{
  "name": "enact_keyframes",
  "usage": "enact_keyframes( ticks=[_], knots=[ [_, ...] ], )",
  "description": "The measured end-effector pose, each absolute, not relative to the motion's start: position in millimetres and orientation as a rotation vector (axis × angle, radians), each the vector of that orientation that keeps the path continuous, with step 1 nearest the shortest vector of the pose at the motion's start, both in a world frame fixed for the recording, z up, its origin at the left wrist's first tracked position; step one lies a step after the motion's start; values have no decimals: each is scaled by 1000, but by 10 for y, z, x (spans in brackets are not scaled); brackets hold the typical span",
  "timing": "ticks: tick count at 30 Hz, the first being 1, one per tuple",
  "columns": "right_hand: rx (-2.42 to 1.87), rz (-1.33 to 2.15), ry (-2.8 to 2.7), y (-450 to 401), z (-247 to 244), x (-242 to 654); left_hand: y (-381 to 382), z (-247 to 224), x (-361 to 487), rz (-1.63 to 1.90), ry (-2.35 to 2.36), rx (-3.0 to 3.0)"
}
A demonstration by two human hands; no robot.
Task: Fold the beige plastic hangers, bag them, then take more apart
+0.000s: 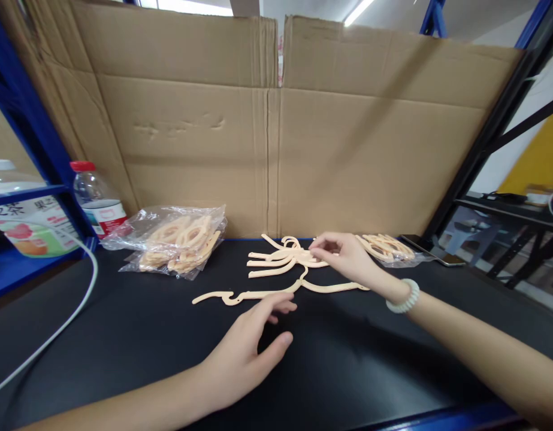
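An unfolded cream plastic clothes hanger [332, 288] lies flat on the black table, its hook towards the pile behind it. My left hand [253, 341] hovers in front of its left arm, thumb and fingers apart, with nothing in it. Behind lies a pile of similar cream folding hangers [276, 262], their arms fanned out to the left. At the right side of this pile is my right hand [345, 254], its fingers curled together and the thumb close to them. What lies between those fingertips is hidden. A pale coiled band [402, 296] circles the right wrist.
Clear bags of cream hangers [181, 239] lie at the back left, and another bag [386, 246] at the back right, beside a phone [431, 251]. A red-capped bottle [99, 200] and a white cable [90, 281] are on the left. Cardboard [190, 137] walls the back.
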State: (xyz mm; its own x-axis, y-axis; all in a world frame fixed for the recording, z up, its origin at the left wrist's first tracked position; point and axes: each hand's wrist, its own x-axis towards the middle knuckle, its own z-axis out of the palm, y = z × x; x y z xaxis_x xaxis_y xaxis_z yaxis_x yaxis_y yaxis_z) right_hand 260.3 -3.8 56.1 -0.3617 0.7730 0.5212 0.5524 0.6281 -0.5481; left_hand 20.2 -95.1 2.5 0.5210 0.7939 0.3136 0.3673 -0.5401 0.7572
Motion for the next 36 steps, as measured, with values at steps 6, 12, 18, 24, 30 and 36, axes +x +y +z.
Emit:
enact_keyframes(
  ticks=[6,12,18,24,30,36],
  knots=[
    [-817,783,-2149,-690,472,2255,-960,-10,313,958,915,1541],
    [-830,923,-2209,-735,446,2188,-909,90,315,968,876,1463],
    [-1128,34,-2435,-102,421,2475,-858,61,295,1038,943,1362],
    [-1260,-119,-2522,325,224,2715,-849,46,288,1038,932,1337],
    [-1279,-165,-2516,316,196,2653,-846,66,280,1040,923,1354],
    [-1234,-205,-2448,265,321,2703,-853,106,240,1069,960,1256]
  ],
)
